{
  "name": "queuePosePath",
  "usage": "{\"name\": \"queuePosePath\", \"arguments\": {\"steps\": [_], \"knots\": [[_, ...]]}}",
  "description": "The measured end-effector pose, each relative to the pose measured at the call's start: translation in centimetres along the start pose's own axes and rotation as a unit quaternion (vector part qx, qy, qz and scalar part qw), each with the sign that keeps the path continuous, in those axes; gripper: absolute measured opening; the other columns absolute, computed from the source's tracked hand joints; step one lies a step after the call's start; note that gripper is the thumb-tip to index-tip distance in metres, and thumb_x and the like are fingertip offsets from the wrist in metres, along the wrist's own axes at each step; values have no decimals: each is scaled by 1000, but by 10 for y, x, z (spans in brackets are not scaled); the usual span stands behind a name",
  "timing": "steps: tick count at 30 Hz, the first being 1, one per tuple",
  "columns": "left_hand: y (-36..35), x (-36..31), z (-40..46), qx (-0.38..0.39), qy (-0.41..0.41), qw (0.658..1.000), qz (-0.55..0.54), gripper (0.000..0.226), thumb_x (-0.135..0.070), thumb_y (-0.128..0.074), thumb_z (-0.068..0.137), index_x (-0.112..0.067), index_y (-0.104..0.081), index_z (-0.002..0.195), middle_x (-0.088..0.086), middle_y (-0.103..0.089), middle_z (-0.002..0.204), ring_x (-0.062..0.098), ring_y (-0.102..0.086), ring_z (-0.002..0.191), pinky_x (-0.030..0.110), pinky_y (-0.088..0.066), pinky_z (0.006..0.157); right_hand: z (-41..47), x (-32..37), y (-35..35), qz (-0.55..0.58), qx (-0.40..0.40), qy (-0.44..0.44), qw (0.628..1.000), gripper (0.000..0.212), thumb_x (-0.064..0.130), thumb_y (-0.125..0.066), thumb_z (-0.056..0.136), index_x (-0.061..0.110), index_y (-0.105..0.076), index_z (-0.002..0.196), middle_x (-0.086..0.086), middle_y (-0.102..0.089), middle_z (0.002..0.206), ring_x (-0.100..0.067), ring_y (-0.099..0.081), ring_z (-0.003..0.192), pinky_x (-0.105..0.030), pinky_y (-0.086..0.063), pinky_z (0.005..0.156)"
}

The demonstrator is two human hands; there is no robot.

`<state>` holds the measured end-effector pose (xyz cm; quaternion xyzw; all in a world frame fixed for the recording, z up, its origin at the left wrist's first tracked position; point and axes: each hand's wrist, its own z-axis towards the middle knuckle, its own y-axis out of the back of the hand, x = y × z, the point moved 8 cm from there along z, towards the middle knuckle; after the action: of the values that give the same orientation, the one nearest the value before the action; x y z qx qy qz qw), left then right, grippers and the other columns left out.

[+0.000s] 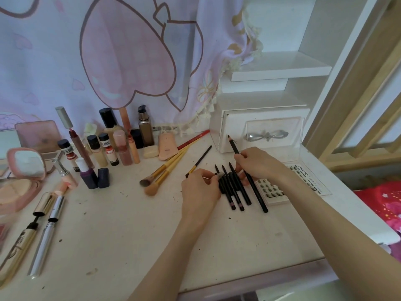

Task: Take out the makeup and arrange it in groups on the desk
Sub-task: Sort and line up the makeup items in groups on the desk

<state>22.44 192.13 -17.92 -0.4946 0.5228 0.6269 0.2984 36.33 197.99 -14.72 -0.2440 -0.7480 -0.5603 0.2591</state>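
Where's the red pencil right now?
Head view, centre-right: the red pencil lies slanted at the desk's back, between the peach tube and the white box.

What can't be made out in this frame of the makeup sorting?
Head view only:
- Left hand covers the top ends of the black pencils; what it pinches is unclear.
- Right hand hides the middle of the long pencil it holds.
- Bottle labels are too small to read.
- The compact and two tubes run off the left edge.
- The lash tray is partly behind the right forearm.
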Motion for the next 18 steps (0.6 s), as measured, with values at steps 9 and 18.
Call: {"name": "queuePosePath", "arguments": {"steps": [9,18], "knots": [[9,1,2,-24,-21,997,72,5,-23,-54,92,-21,-53,87,-3,-60,80,10,-58,71,23,-51,64,0,5,12,-40,-57,14,997,35,20,-37,97,-5,-61,89,-17,-60,80,-19,-53,62,-25,-42,60],[32,4,-2,-80,-73,971,215,15,-31,-51,93,-17,-47,90,-1,-53,84,11,-51,77,20,-42,61,-4,36,-35,-62,47,38,996,28,26,-49,94,5,-64,83,-3,-55,61,-11,-52,51,-14,-42,46]]}}
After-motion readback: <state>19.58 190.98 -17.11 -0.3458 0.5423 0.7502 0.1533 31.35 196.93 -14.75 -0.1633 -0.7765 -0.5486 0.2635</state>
